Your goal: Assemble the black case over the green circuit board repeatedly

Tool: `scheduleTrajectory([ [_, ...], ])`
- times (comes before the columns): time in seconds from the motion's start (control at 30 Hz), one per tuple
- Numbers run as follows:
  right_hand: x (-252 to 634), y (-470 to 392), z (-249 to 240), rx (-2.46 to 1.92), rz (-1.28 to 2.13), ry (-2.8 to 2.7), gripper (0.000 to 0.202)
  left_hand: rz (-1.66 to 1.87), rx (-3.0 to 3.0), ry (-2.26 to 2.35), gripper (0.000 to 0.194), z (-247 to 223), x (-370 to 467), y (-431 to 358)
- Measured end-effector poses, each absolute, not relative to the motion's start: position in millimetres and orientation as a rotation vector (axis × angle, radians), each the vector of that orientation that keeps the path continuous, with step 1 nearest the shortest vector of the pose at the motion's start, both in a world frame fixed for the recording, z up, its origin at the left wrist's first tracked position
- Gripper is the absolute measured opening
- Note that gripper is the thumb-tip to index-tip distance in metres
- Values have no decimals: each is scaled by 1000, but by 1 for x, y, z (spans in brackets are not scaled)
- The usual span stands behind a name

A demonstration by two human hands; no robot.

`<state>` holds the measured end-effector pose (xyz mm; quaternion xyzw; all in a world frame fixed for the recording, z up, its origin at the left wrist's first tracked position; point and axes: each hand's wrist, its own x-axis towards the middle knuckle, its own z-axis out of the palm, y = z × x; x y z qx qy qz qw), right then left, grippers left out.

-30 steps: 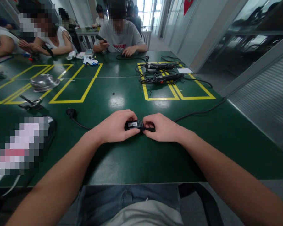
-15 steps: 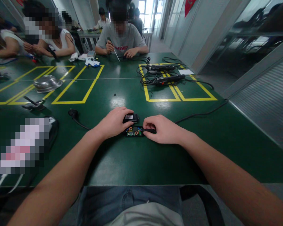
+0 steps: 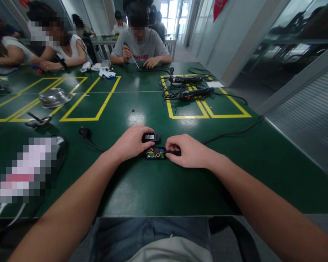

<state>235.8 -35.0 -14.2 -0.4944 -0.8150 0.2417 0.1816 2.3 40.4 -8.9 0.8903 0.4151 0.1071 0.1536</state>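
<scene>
My left hand [image 3: 133, 142] is closed on a black ribbed cover [image 3: 152, 137] with a white label, its thumb and fingers at the cover's left side. Just below lies an open black casing with a circuit board [image 3: 155, 153], on which orange-ringed coils and coloured wires show. My right hand [image 3: 184, 150] pinches a black cable end [image 3: 175, 153] at the casing's right side. The cover and the casing are apart, one behind the other on the green table [image 3: 158, 189].
Black cylindrical tools [image 3: 196, 93] with coiled cables lie at the back right. A metal bowl [image 3: 55, 98], a plug [image 3: 84, 132] and a pixelated object [image 3: 30, 167] are on the left. A person [image 3: 142, 47] sits opposite, holding a thin tool.
Both of my hands keep their grips in nearly the same places. At the far left, a seated person's hands have shifted slightly to the right and down.
</scene>
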Motion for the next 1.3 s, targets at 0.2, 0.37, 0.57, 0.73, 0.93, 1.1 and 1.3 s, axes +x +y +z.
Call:
scheduleTrajectory([
  [0.2, 236, -35, -14, -1391, 685, -2301, 11, 347, 2482, 1161, 34, -13, 1, 43],
  [0.37, 237, -35, -13, -1381, 708, -2286, 12, 422, 2541, 1152, 38, -11, 0, 42],
  [0.57, 237, -37, -13, -1387, 705, -2293, 14, 301, 2517, 1089, 21, 12, -5, 32],
  [0.73, 236, -37, -12, -1398, 726, -2283, 12, -50, 2450, 1042, 22, 25, -10, 22],
  [0.93, 237, -37, -10, -1362, 799, -2255, 11, -171, 2430, 1087, 18, 30, -13, 20],
  [1.1, 237, -37, -14, -1369, 860, -2230, 13, -194, 2404, 1052, 17, 30, -14, 21],
  [1.3, 238, -37, -14, -1325, 865, -2194, 11, -191, 2352, 1015, 21, 30, -17, 25],
])
